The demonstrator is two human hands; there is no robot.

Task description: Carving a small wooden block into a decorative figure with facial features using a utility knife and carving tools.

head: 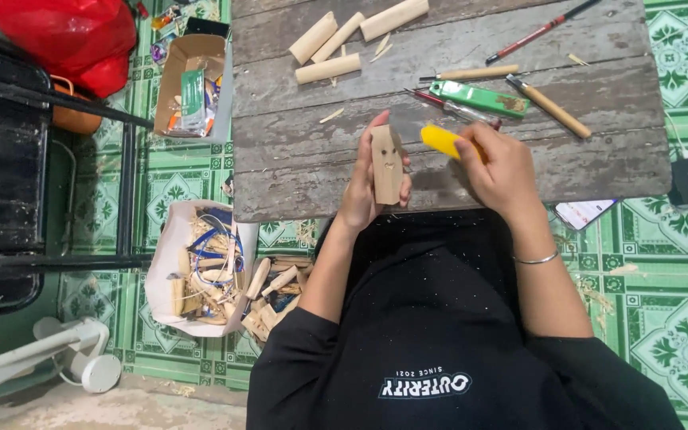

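Wooden block [387,163] with a carved face stands upright over the table's [296,159] near edge, clamped in the left hand [368,183]. The right hand [499,163] grips a yellow-handled tool [442,140], its tip hidden.

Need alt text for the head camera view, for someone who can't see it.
The left hand holds a small carved wooden block upright over a worn wooden table, while the right hand grips a yellow-handled tool. Cut wooden sticks and carving tools lie beyond.
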